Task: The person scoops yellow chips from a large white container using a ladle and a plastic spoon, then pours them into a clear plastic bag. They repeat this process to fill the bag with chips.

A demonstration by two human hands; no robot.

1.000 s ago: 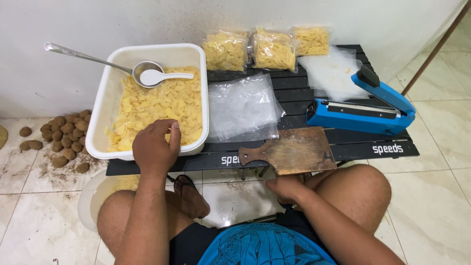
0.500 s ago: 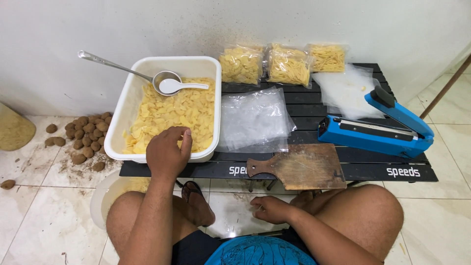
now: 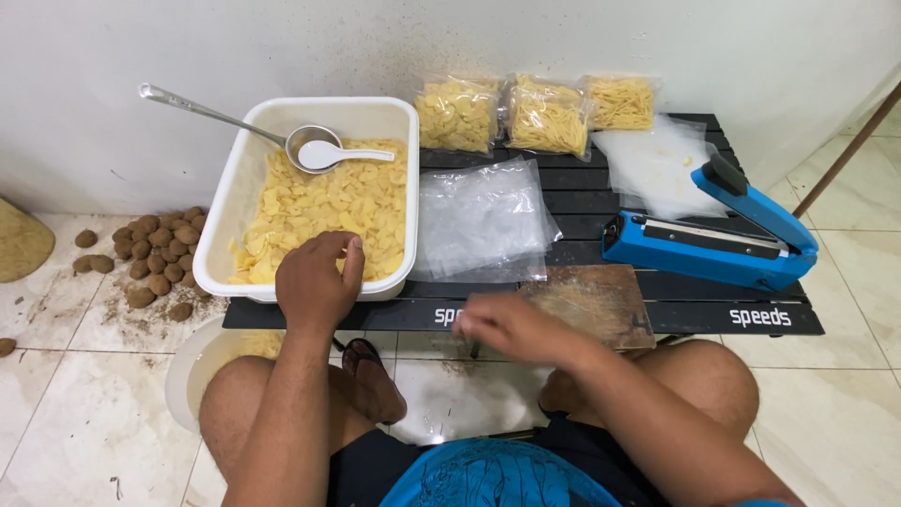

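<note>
**A:** ok so where are the hands? Looks like someone sitting on the floor at a low black slatted table point(image 3: 582, 192).

**B:** yep. The left hand point(image 3: 314, 282) is down at the near edge of the white tub point(image 3: 235, 197), fingers curled together over the yellow chips point(image 3: 328, 202) inside. Looks like it's pinching up a few chips, but the back of the hand covers the fingertips, so I can't tell for sure.

**A:** and the right one?

**B:** The right hand point(image 3: 511, 329) is blurred, hovering over the table's front edge just beside the wooden board point(image 3: 596, 305). Fingers loosely bunched and pointing left, nothing visible in them, though the blur makes it hard to say.

**A:** what's in the tub besides chips?

**B:** a metal ladle point(image 3: 282, 136) with its long handle sticking out over the left rim, and a white spoon point(image 3: 338, 155) lying in the ladle's bowl, at the far end of the tub.

**A:** rest of the table?

**B:** a stack of clear empty bags point(image 3: 483, 221) right of the tub, three filled bags of chips point(image 3: 535, 117) along the wall, more clear plastic point(image 3: 657, 164) at the far right, and a blue bag sealer point(image 3: 713, 244) with its arm lifted. On the floor left of the tub there's a pile of small brown round things point(image 3: 150, 258).
</note>
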